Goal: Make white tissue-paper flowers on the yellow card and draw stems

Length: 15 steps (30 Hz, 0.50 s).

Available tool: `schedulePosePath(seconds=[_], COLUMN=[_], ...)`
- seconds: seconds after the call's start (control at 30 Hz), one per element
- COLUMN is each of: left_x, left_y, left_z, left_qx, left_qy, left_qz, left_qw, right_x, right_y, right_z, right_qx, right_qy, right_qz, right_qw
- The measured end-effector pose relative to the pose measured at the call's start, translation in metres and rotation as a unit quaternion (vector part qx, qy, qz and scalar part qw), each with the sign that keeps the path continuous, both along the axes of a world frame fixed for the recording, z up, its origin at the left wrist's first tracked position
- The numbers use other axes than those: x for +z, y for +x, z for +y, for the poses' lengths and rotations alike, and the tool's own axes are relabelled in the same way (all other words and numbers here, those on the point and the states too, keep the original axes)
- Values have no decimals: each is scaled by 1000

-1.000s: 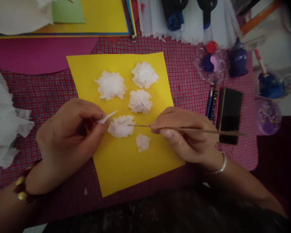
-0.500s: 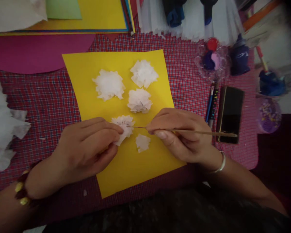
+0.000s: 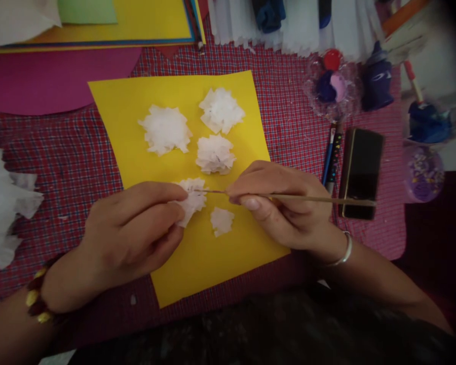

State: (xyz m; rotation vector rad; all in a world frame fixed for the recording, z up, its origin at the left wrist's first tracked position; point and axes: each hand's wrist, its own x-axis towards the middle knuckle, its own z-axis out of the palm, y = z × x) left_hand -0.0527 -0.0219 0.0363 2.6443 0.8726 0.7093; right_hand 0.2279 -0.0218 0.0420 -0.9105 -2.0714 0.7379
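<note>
My left hand (image 3: 137,230) pinches the left edge of a ruffled white tissue paper flower (image 3: 194,200) above a yellow paper sheet (image 3: 228,268). In my right hand (image 3: 285,205) is a thin wooden stick (image 3: 311,197), held like a pen. Its thin tip touches or lies just over the flower; I cannot tell which. Beyond my hands, three more white tissue flowers sit on the sheet: one at the upper left (image 3: 166,129), one at the upper right (image 3: 222,109) and one nearer (image 3: 215,153). A small flat tissue piece (image 3: 222,221) lies between my hands.
Right of the sheet are brushes (image 3: 330,157), a black phone (image 3: 362,172), a clear paint palette (image 3: 332,86), a dark bottle (image 3: 378,78) and a purple cup (image 3: 423,173). White tissue (image 3: 7,197) lies at left. Coloured sheets (image 3: 148,23) are stacked at the back.
The whole view has shifted slightly. Both hands keep their holds, and the stick's tip is still at the flower, now a little further over towards my left fingertips.
</note>
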Motion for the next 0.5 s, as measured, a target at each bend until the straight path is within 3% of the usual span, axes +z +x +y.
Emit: schedulePosePath(seconds=[0.2, 0.33, 0.5], left_x=[-6, -8, -8], left_y=[2, -1, -5], left_z=[1, 3, 4], left_qx=[-13, -38, -70], left_qy=[-10, 43, 91], left_qz=[-27, -3, 24], left_qw=[1000, 998, 993], right_x=[-3, 0, 4], right_y=[-3, -3, -5], right_z=[3, 2, -1], right_qx=[-16, -41, -55], right_qy=[0, -27, -20], right_qz=[-9, -31, 21], right_qw=[1000, 998, 998])
